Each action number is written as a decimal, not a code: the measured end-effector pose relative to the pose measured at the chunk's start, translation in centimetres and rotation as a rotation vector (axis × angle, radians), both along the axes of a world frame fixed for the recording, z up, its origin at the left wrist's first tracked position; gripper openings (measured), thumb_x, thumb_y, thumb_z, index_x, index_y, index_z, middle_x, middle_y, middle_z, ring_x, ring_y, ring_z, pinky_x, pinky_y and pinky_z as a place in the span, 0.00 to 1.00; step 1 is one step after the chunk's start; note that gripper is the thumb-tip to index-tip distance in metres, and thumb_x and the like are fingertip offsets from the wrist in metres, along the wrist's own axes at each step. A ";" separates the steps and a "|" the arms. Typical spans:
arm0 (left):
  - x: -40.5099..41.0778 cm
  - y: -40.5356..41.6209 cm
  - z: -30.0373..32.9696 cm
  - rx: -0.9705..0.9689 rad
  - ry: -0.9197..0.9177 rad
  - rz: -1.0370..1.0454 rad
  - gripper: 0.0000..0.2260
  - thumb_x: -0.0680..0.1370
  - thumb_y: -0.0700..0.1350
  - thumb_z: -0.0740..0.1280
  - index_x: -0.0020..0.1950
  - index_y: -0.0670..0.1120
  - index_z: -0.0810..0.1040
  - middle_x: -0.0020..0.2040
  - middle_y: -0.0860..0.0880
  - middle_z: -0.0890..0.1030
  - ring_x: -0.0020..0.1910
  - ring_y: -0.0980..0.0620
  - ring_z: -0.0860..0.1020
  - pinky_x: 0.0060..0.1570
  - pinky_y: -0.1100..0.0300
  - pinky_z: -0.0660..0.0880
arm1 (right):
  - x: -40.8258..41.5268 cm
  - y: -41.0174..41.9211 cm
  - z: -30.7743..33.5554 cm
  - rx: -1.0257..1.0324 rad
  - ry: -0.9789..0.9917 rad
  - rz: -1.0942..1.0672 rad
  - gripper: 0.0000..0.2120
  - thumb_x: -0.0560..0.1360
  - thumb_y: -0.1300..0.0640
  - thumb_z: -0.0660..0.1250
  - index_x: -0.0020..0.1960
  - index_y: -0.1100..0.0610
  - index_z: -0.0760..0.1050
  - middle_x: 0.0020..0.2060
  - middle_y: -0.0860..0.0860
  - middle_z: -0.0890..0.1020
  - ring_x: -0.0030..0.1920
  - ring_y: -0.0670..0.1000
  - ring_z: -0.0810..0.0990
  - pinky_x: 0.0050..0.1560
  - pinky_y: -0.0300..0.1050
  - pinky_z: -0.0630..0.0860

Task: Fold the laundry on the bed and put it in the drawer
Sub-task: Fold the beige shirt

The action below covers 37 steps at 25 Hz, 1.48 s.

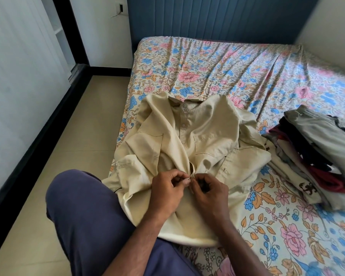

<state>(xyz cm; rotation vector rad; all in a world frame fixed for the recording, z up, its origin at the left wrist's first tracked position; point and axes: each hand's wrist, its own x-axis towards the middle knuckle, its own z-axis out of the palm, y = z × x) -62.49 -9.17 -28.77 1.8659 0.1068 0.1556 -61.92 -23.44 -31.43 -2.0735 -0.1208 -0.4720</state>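
A beige button-up shirt (207, 136) lies front up and rumpled on the floral bed sheet (207, 66), collar toward the headboard. Its upper buttons are fastened. My left hand (165, 188) and my right hand (209, 194) meet at the lower part of the button strip, each pinching the fabric edge with thumb and fingers around a button. The shirt's hem drapes over the bed's near edge by my knee. A stack of folded clothes (317, 152) sits on the bed to the right of the shirt.
My leg in dark blue trousers (84, 216) fills the lower left. A tiled floor strip (68, 156) runs along the bed's left side, beside a white wall with black skirting (28, 160). A blue padded headboard (217, 16) stands at the far end.
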 end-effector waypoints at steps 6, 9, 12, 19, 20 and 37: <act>0.3 -0.1 -0.3 -0.238 0.089 0.001 0.05 0.76 0.35 0.74 0.46 0.45 0.85 0.40 0.47 0.86 0.44 0.50 0.84 0.54 0.51 0.82 | 0.1 -0.3 -0.1 0.101 0.052 0.070 0.05 0.75 0.62 0.75 0.44 0.53 0.84 0.33 0.44 0.83 0.33 0.42 0.79 0.36 0.35 0.73; 0.4 -0.3 -0.4 -0.221 0.085 0.009 0.04 0.76 0.36 0.74 0.45 0.44 0.85 0.39 0.48 0.86 0.42 0.49 0.84 0.50 0.55 0.82 | 0.2 -0.4 -0.3 0.155 0.066 0.099 0.01 0.77 0.59 0.74 0.47 0.54 0.85 0.36 0.46 0.85 0.36 0.48 0.83 0.37 0.47 0.79; 0.4 -0.5 -0.1 -0.175 0.079 0.047 0.03 0.74 0.38 0.76 0.43 0.44 0.85 0.37 0.49 0.86 0.37 0.57 0.82 0.43 0.64 0.79 | 0.1 -0.3 -0.4 0.156 0.031 0.063 0.03 0.76 0.56 0.73 0.47 0.54 0.85 0.37 0.45 0.86 0.37 0.47 0.84 0.38 0.45 0.80; 0.3 -0.4 0.2 -0.084 0.093 0.046 0.03 0.74 0.38 0.76 0.41 0.44 0.86 0.36 0.51 0.85 0.38 0.55 0.83 0.42 0.63 0.80 | -0.1 -0.4 -0.3 0.173 0.040 0.074 0.04 0.73 0.61 0.78 0.46 0.55 0.86 0.37 0.44 0.86 0.36 0.44 0.84 0.39 0.34 0.77; 0.3 -0.4 0.3 -0.102 0.102 0.029 0.02 0.75 0.37 0.75 0.42 0.42 0.86 0.36 0.50 0.86 0.38 0.55 0.84 0.41 0.65 0.79 | -0.1 -0.5 -0.2 0.193 0.061 0.103 0.04 0.73 0.59 0.78 0.47 0.56 0.85 0.37 0.46 0.86 0.36 0.46 0.84 0.38 0.36 0.77; 0.5 -0.1 -0.3 -0.003 0.095 0.075 0.07 0.76 0.41 0.74 0.39 0.51 0.84 0.35 0.56 0.85 0.36 0.58 0.83 0.44 0.54 0.82 | 0.4 0.2 -0.3 0.108 0.130 0.181 0.08 0.77 0.47 0.70 0.52 0.49 0.80 0.43 0.43 0.83 0.44 0.48 0.81 0.45 0.51 0.79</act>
